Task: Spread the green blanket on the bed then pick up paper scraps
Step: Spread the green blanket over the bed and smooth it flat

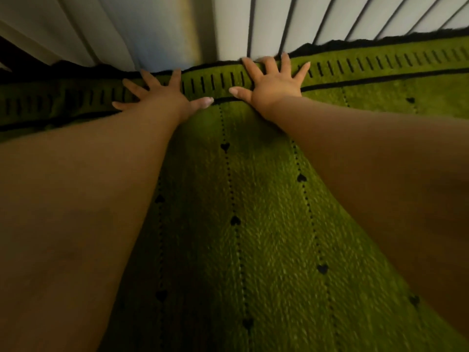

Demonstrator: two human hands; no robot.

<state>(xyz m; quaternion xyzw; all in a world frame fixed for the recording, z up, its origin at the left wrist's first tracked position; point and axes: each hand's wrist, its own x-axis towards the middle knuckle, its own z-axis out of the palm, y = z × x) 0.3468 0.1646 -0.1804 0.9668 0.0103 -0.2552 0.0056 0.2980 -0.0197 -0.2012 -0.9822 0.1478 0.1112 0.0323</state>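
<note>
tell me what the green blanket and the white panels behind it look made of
Green blanket: looks like knitted or woven yarn, matte and fuzzy, with heart-shaped and slotted openwork showing dark beneath. White panels: smooth vertical slats with dark gaps, possibly painted wood or plastic; the picture cannot settle which.

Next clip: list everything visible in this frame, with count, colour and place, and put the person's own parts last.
green blanket: one, green knit with small black hearts and a slotted border, spread flat across most of the frame.
dark layer: one, black, showing beyond the blanket's far edge.
vertical blinds: one set, white, top right.
curtain: one, off-white, top left.
left hand: one, fingers splayed, pressing the blanket's far border.
right hand: one, fingers splayed, pressing the same border.
</note>
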